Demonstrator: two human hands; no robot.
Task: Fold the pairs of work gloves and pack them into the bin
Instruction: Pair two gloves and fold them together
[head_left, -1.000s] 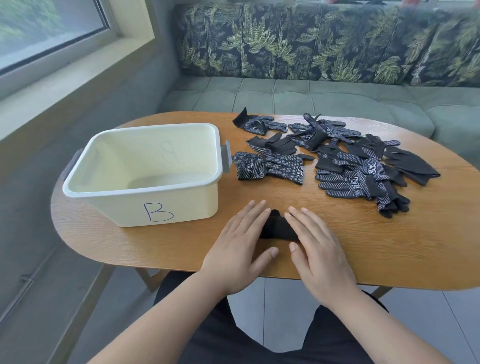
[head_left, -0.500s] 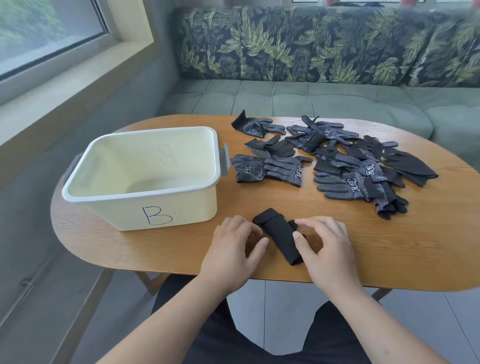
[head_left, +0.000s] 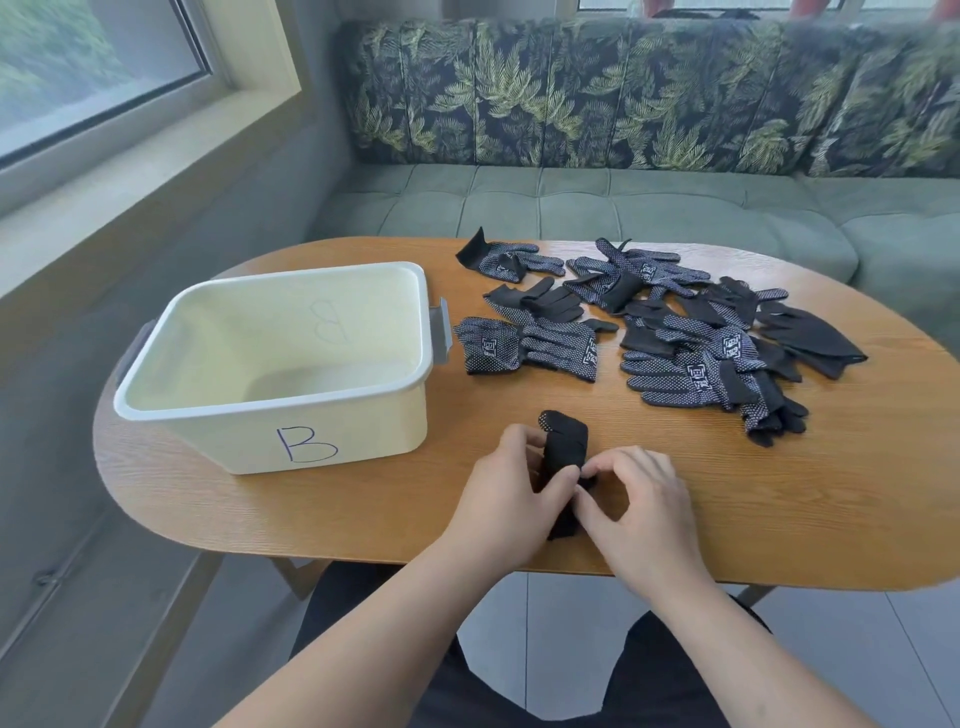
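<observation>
Black folded glove pair (head_left: 565, 446) lay on the wooden table (head_left: 779, 493) just beside the cream bin (head_left: 270, 410), pinched from both sides by the left hand (head_left: 511, 493) and right hand (head_left: 641, 506); loose gloves (head_left: 691, 332) lay beyond.

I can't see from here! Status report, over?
Left hand, right hand grip folded black fabric glove bundle. Cream plastic bin holds no gloves. Path unblocked.

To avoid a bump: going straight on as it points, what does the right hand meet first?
The folded gloves, which the right hand is pinching; beyond them, probably the bin.
</observation>
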